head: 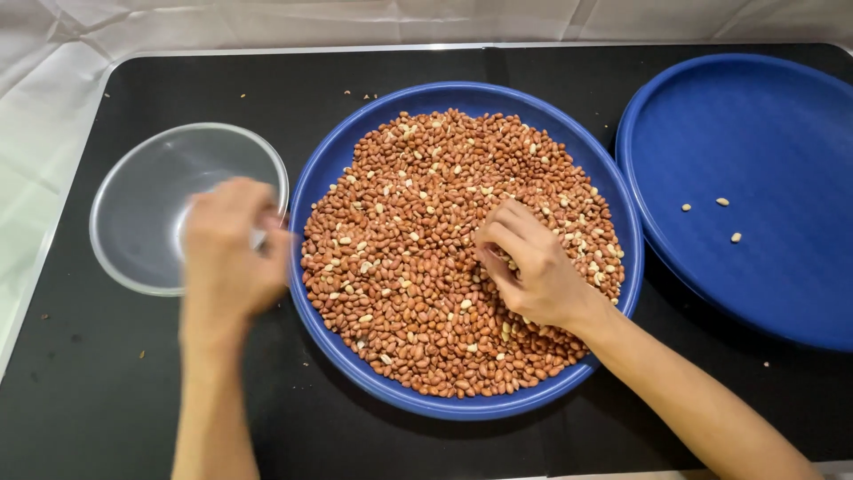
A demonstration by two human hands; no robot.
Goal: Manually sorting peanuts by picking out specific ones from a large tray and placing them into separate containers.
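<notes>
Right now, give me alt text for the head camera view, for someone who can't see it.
The right hand picks through a blue plate heaped with peanuts, while the blurred left hand hovers at a clear bowl. A second blue plate holds three pale peanuts.

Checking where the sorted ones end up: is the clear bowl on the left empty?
Cannot tell fully: the clear bowl shows no peanuts where visible, but the blurred left hand hides its right part.

Middle plate (330,169): deep blue, plain. Peanuts (418,267): reddish-brown, some pale cream ones mixed in. Right plate (755,133): same blue, fine ribbed texture, three pale nuts (722,202) on it. Bowl (142,213): clear, greyish. Table top (89,400): black, silver rim. Cloth (35,80): white.
</notes>
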